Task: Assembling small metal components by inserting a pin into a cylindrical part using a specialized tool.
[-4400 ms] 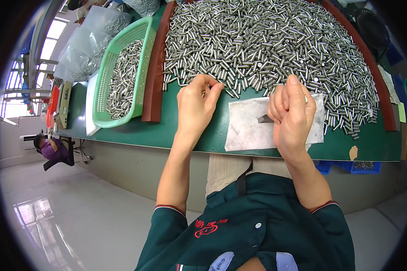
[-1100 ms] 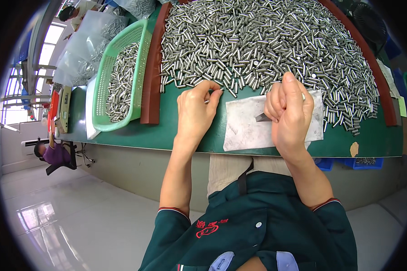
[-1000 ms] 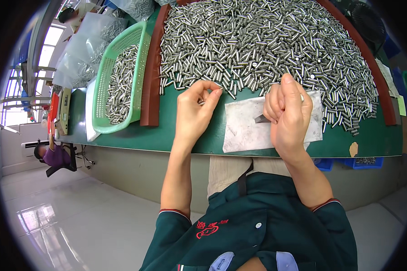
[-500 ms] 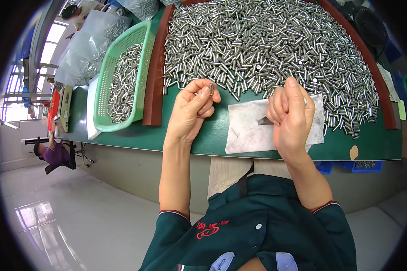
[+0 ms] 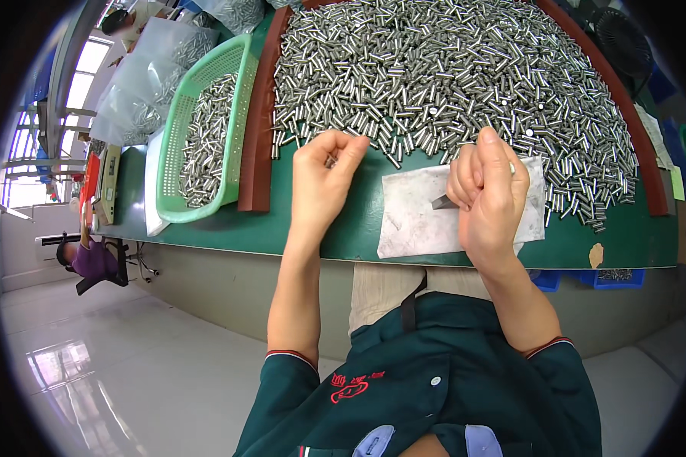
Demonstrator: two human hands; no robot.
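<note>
A large heap of small shiny metal pins (image 5: pixel 434 68) covers the green table (image 5: pixel 343 228). My left hand (image 5: pixel 322 183) is curled at the heap's near edge, with a few metal pins (image 5: pixel 331 161) pinched between thumb and fingers. My right hand (image 5: pixel 489 194) is closed above a white cloth (image 5: pixel 415 225) and grips a small dark blade-like tool (image 5: pixel 443 202) that sticks out to the left. A bit of metal shows at its fingertips (image 5: pixel 512 168); what it is I cannot tell.
A green plastic basket (image 5: pixel 177 164) half full of pins stands left of a brown raised border (image 5: pixel 258 122). Clear bags of pins (image 5: pixel 149 76) lie behind it. Another person (image 5: pixel 91 259) sits far left. Blue bins (image 5: pixel 579 278) sit under the table.
My left hand has drawn slightly back and to the left from the heap's edge, with its fingers curled tighter. My right hand has stayed over the cloth with the tool.
</note>
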